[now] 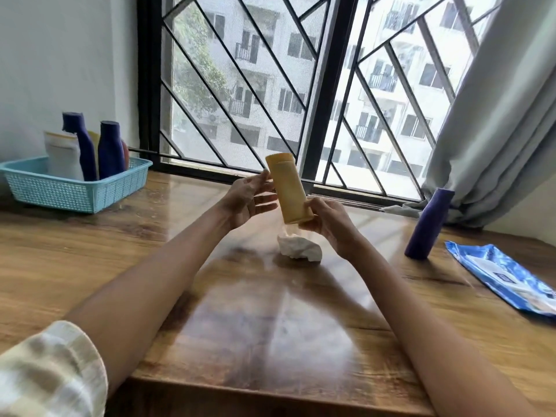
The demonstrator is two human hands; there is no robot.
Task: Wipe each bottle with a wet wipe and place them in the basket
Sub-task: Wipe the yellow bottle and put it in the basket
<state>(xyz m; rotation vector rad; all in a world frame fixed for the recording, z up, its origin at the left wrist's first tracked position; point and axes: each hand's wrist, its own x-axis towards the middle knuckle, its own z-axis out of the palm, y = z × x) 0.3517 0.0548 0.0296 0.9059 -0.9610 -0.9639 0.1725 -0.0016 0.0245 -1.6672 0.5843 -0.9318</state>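
Note:
A yellow bottle (288,188) is held upright above the wooden table, near its middle. My right hand (326,225) grips its lower end. My left hand (249,200) is spread beside the bottle, fingers straight, fingertips touching its upper side. A crumpled white wet wipe (301,249) lies on the table just below the bottle, touched by neither hand. The light blue basket (72,191) stands at the far left with several bottles upright in it, two of them dark blue. A dark blue bottle (428,224) stands alone on the table to the right.
A blue pack of wet wipes (505,278) lies flat near the table's right edge. A barred window runs behind the table, with a grey curtain (496,115) hanging at the right. The wooden table (270,326) has a glossy top.

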